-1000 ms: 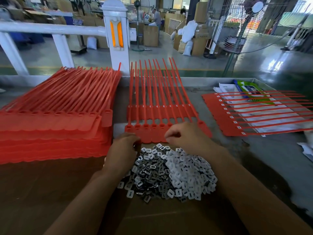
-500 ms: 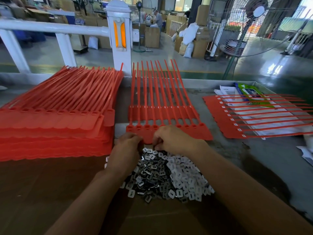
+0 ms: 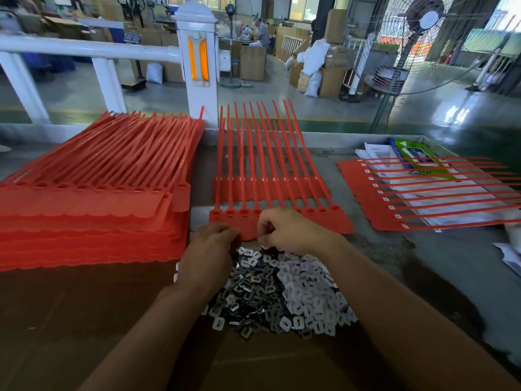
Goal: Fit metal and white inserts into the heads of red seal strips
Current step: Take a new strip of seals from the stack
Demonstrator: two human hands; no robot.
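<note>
Strips (image 3: pixel 270 193) lie on the table (image 3: pixel 423 263) just beyond your hands, heads toward you. Your left hand (image 3: pixel 208 249) and right hand (image 3: pixel 290 232) curl at those heads, over the inserts (image 3: pixel 282 292); what they pinch cannot be told.

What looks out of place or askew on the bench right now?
Little. On the left stack, one strip's head juts out past the row. The right sheet lies across papers and a green packet. Nothing looks spilled or broken.
</note>
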